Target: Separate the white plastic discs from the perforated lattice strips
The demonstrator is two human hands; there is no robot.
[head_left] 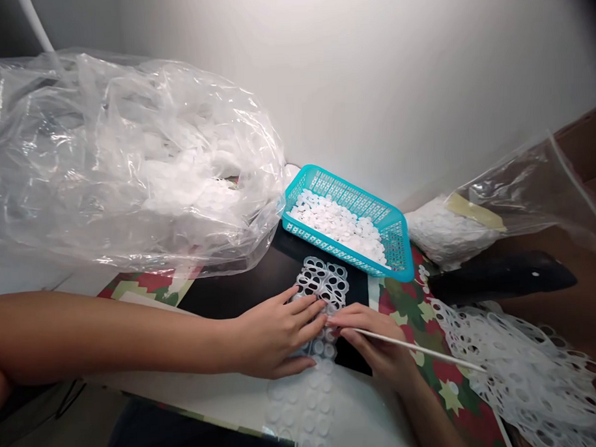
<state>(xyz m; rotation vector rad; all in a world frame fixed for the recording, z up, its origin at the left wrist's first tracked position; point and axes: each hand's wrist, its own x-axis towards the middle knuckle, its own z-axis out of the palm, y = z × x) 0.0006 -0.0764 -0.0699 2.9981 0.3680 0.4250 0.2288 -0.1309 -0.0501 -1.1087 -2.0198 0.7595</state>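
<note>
Right hand (pixel 385 356) closed round white stick (pixel 439 355), left hand (pixel 275 332) spread on perforated sheet (pixel 323 282), turquoise basket (pixel 328 244) and clear bag (pixel 130 171) beyond.

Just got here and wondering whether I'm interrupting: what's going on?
Someone is working on a translucent sheet. Their left hand lies spread on it, while their right hand holds a thin white stick with one end close to the sheet. Open holes show at its far end; filled circles show in its nearer part. Beyond it, a turquoise basket holds small white discs, and holed sheets lie heaped at the right.
</note>
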